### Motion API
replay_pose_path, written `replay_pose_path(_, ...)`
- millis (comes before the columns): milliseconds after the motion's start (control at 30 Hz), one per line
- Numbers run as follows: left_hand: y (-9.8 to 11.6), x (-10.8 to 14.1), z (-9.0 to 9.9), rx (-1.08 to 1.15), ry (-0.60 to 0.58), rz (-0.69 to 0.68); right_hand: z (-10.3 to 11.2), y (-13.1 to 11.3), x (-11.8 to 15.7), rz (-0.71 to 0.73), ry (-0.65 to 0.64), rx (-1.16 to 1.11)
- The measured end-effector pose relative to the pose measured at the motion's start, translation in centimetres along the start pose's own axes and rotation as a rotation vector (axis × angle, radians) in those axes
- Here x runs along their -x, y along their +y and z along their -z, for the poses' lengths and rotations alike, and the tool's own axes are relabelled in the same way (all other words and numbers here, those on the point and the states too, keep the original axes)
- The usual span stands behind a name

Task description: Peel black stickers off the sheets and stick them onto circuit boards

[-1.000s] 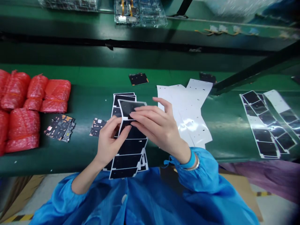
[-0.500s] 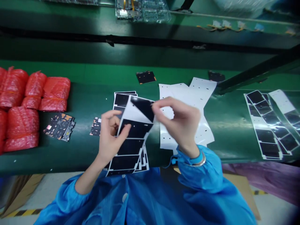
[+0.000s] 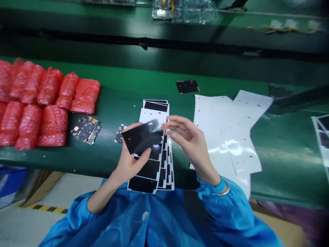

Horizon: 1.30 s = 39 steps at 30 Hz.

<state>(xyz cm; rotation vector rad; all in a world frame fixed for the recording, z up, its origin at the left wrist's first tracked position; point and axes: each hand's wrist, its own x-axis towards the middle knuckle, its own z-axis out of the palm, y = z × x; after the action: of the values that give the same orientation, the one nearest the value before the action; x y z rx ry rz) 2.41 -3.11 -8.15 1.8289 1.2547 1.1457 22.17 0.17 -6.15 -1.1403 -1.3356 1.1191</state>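
Observation:
A glossy black adhesive sticker [image 3: 140, 137] is tilted in my left hand [image 3: 131, 164], my thumb at its lower edge and the other fingers mostly hidden behind it. My right hand [image 3: 189, 142] is at the sticker's right end, its fingers extended and apart from the thumb; whether a fingertip touches the film I cannot tell. Beneath both hands lies a sticker sheet [image 3: 145, 185] with black rectangles on white backing and a bare white strip at its top. More such sheets [image 3: 168, 171] are fanned out under it.
White backing sheets [image 3: 221, 127] with small holes lie to the right. Circuit boards [image 3: 87, 129] are at the left, another board [image 3: 120, 133] is partly behind my left hand, and a black-covered board [image 3: 187, 86] sits farther back. Red bubble-wrapped bundles [image 3: 53, 125] fill the left side.
The black sticker, half lifted from its sheet before, is now off it and in my left hand. The sheet rests on the stack. My right hand has opened its pinch; the view has shifted left.

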Motion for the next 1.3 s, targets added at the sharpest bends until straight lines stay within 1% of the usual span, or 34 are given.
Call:
replay_pose_path(67, 0.1, 0.6, 0.8, -0.068, -0.047, -0.057, -0.3, 0.4, 0.0, -0.094, -0.102, -0.026)
replay_pose_path(100, 0.0, 0.8, 1.4, -0.132, -0.076, -0.075, -0.5, 0.5, 0.1, -0.097, -0.121, -0.011)
replay_pose_path(167, -0.5, 1.2, 3.2, -0.327, -0.131, -0.058, -0.9, 0.3, 0.4, -0.024, -0.119, 0.085)
replay_pose_path(233, -1.7, 1.5, 5.9, -0.586, -0.123, 0.037, -1.0, -0.2, 0.8, 0.107, -0.105, 0.247)
replay_pose_path(300, -3.5, 1.8, 9.3, -0.822, -0.023, 0.196, -0.5, -0.9, 1.1, 0.235, -0.086, 0.409)
replay_pose_path(333, -4.4, 1.9, 11.0, -0.899, 0.036, 0.285, -0.2, -1.1, 1.2, 0.286, -0.082, 0.473)
replay_pose_path(367, -5.3, 2.0, 12.6, -0.944, 0.069, 0.354, 0.1, -1.3, 1.2, 0.327, -0.079, 0.523)
replay_pose_path(433, -6.8, 2.2, 15.0, -0.961, 0.079, 0.427, 0.8, -1.6, 1.4, 0.398, -0.068, 0.608)
replay_pose_path(467, -7.3, 2.3, 15.8, -0.944, 0.071, 0.437, 1.1, -1.7, 1.4, 0.430, -0.059, 0.648)
replay_pose_path(533, -7.7, 2.4, 16.4, -0.897, 0.071, 0.425, 1.6, -1.8, 1.6, 0.491, -0.041, 0.715)
replay_pose_path(600, -7.3, 2.6, 16.3, -0.839, 0.108, 0.369, 2.1, -1.9, 1.8, 0.525, -0.022, 0.756)
replay_pose_path(633, -7.0, 2.7, 15.9, -0.801, 0.145, 0.317, 2.2, -2.1, 2.0, 0.513, -0.009, 0.756)
replay_pose_path(700, -5.9, 2.9, 14.8, -0.707, 0.235, 0.171, 2.5, -2.6, 2.4, 0.416, 0.043, 0.666)
replay_pose_path(767, -4.4, 2.7, 13.2, -0.582, 0.276, 0.019, 2.4, -3.2, 2.7, 0.266, 0.112, 0.450)
replay_pose_path(833, -2.7, 2.1, 11.0, -0.433, 0.231, -0.123, 1.9, -4.0, 2.8, 0.163, 0.142, 0.194)
replay_pose_path(867, -1.9, 1.6, 9.8, -0.346, 0.184, -0.186, 1.4, -4.3, 2.7, 0.145, 0.133, 0.088)
replay_pose_path(933, -0.1, 0.5, 7.7, -0.158, 0.103, -0.275, 0.3, -5.0, 2.3, 0.162, 0.087, -0.042)
replay_pose_path(1000, 1.4, -0.5, 6.2, -0.004, 0.066, -0.282, -0.7, -5.7, 2.0, 0.202, 0.044, -0.073)
replay_pose_path(1067, 2.5, -1.2, 5.5, 0.071, 0.067, -0.257, -1.3, -6.2, 1.9, 0.230, 0.018, -0.048)
replay_pose_path(1167, 3.5, -1.7, 5.6, 0.044, 0.073, -0.291, -1.1, -6.8, 2.3, 0.242, 0.021, 0.024)
replay_pose_path(1233, 3.6, -1.7, 6.0, 0.027, 0.050, -0.302, -0.5, -6.9, 2.8, 0.238, 0.025, 0.067)
replay_pose_path(1300, 3.4, -1.7, 6.2, 0.045, 0.023, -0.286, 0.1, -7.0, 3.1, 0.231, 0.021, 0.083)
